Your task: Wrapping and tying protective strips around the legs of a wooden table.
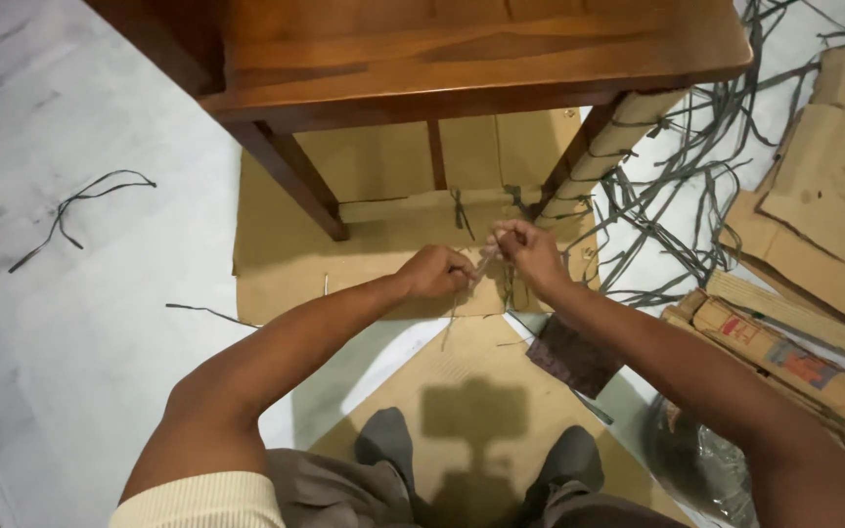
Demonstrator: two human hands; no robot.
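loose strand: a thin dark strap offcut [80, 205] lay curled on the pale grey floor [70, 342], well to the left and apart from the work.
chair: a glossy brown wooden chair [462, 59] stood above a flat sheet of brown cardboard [286, 264], its left front leg bare, its right front leg wrapped in a tan cardboard sleeve [608, 147] bound with dark straps.
left hand: the left hand [434, 271] was closed to a loose fist, fingers pinched on the near end of a thin pale-grey tie strand [486, 259], just over the cardboard's front edge.
tie strand: it ran short and taut between the two hands, low in front of the chair, near the wrapped leg's foot.
right hand: the right hand [528, 250] was curled shut too, thumb and forefinger gripping the strand's other end, almost touching the left.
doing it well: i judged the knot wanted steady, even pull from both ends, kept close to the cardboard so the strand neither slipped nor tore the edge.
right side: a tangle of dark grey straps [677, 196] sprawled beside the wrapped leg; folded brown cardboard pieces [823, 205] were stacked toward the floor's right edge.
near feet: a dark small square pad [571, 354] lay on the cardboard.
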